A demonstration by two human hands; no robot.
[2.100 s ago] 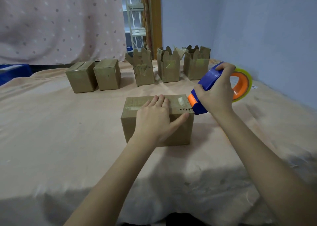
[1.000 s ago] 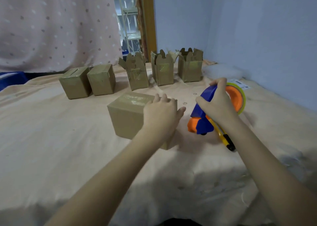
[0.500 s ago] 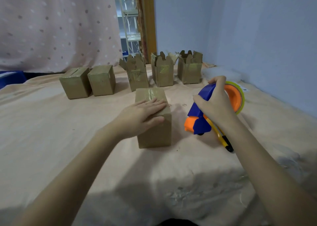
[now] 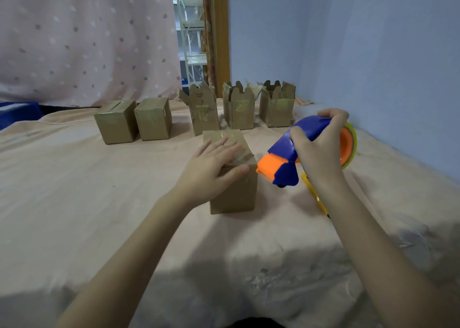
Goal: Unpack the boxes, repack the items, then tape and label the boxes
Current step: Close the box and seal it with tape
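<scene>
Taping step: the left hand (image 4: 211, 168) presses flat, fingers straight, on the box (image 4: 232, 178); at 3 o'clock the right hand (image 4: 321, 151) grips the tape dispenser (image 4: 286, 161), which I judge must next meet the box edge.

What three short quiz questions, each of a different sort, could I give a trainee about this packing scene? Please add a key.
1. True or false: the left hand lies flat on the near box.
2. Which does the right hand grip? A) scissors B) tape dispenser C) marker
3. How many boxes in the back row have their flaps open?

Key
1. True: its fingers are spread over the taped top.
2. B: the fingers curl round the blue body, and its orange nose points at the near box.
3. Three: the open boxes stand on the right, and two closed boxes on the left.
</scene>
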